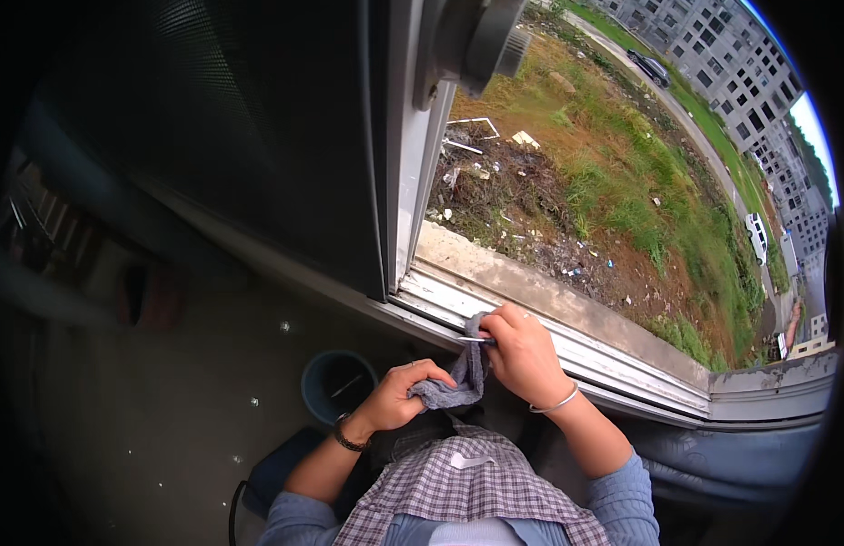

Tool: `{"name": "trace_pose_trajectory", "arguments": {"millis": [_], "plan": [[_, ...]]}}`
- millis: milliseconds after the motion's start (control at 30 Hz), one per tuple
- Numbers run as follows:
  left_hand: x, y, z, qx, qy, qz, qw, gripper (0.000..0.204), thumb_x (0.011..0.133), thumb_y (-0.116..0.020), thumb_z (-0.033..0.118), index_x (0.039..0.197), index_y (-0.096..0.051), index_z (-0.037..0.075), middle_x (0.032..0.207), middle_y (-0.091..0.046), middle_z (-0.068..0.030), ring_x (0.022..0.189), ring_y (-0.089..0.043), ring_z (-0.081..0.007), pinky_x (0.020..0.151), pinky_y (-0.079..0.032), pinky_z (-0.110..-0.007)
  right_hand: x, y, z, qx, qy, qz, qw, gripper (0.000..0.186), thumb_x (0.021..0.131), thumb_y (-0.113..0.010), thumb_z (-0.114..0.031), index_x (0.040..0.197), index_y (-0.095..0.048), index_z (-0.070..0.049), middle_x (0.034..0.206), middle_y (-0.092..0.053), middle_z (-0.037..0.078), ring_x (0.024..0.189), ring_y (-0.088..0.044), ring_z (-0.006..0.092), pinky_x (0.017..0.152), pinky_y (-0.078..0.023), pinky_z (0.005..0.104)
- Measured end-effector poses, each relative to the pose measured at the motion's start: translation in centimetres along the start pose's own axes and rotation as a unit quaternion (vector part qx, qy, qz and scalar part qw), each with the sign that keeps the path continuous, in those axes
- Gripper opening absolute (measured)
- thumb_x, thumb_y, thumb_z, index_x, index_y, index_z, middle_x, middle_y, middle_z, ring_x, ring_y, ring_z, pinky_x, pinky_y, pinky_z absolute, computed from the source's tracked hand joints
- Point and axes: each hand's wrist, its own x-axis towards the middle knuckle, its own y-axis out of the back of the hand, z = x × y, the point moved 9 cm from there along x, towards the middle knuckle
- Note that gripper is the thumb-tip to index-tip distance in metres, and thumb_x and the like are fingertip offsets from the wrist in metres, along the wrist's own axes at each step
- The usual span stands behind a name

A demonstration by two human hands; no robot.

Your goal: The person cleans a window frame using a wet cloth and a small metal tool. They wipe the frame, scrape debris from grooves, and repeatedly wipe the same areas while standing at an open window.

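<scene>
A grey cloth [437,394] is bunched between my two hands in front of the window sill. My left hand [392,399], with a dark bracelet at the wrist, is closed around its lower left end. My right hand [524,353], with a silver bangle, grips a thin tool with a silvery metal tip [474,339]. That tip points left across the cloth's upper end, close to the white window track [567,351]. My right fingers hide the rest of the tool, so its exact kind cannot be told.
A dark screen panel [285,155] stands to the left, beside the white window frame [405,191]. The window is open onto rough ground with litter and grass, with buildings beyond. Below the sill on the left is a blue bucket [310,387] with a dark stick-like thing inside.
</scene>
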Motion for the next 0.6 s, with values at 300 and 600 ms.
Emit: {"name": "trace_pose_trajectory", "arguments": {"millis": [300,600], "plan": [[2.6,-5.6,-0.3,-0.024,-0.017,-0.091,0.995,0.046,0.069,-0.047,-0.011,0.109,-0.066,0.001,0.102,-0.067,-0.0106,0.101,-0.065,-0.0239,0.092,-0.049,-0.032,-2.5,3.7,3.9,0.005,-0.002,0.041,0.999,0.035,0.068,-0.075,-0.001,0.102,-0.068,-0.009,0.100,-0.065,0.005,0.085,-0.067,0.0285,0.068,-0.054,0.0367],[2.5,-3.4,-0.3,-0.004,-0.019,-0.037,0.999,0.043,0.070,-0.051,-0.012,0.108,-0.067,0.001,0.103,-0.068,-0.0114,0.101,-0.067,-0.0242,0.092,-0.050,-0.032,3.2,0.9,1.2,-0.018,0.087,-0.069,0.994,0.021,0.075,-0.068,-0.007,0.095,-0.064,-0.011,0.085,-0.059,0.008,0.081,-0.065,0.0316,0.065,-0.052,0.0437]]}}
